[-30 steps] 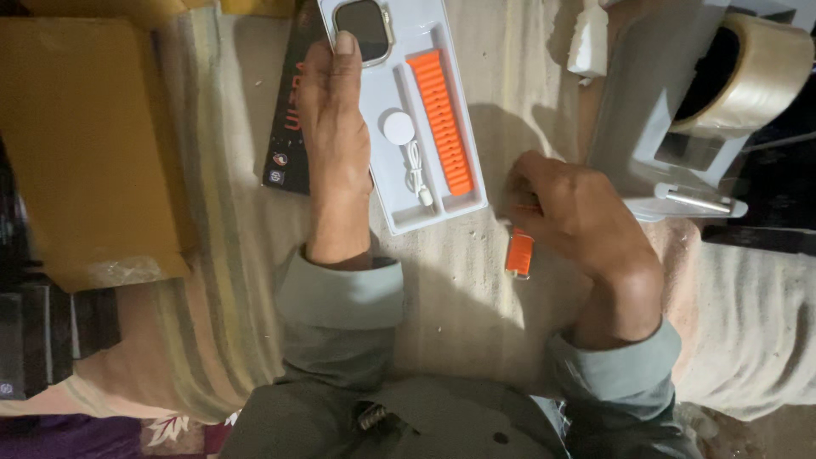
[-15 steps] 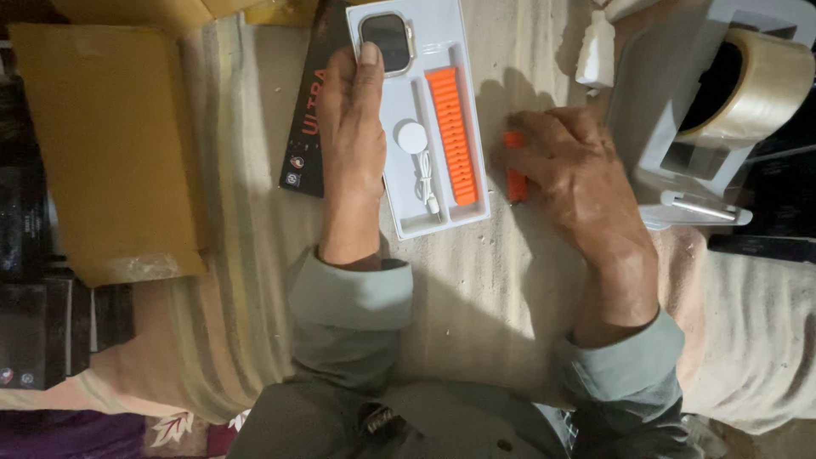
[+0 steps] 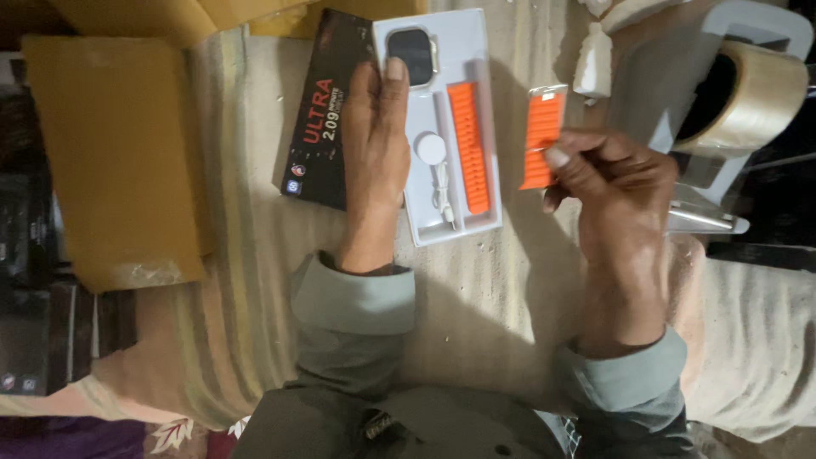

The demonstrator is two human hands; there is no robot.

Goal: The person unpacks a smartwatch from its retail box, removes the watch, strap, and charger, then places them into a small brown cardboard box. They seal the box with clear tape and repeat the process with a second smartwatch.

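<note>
Lifted: right hand [image 3: 625, 183] holds orange strap [image 3: 542, 138] (wrapped).

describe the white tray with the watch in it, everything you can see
The white tray is a shallow moulded plastic insert lying flat on striped cloth. Its recesses hold a dark-screened smartwatch, an orange strap and a white round charger with cable. The left hand rests on its left edge; a black box lies alongside.
</note>
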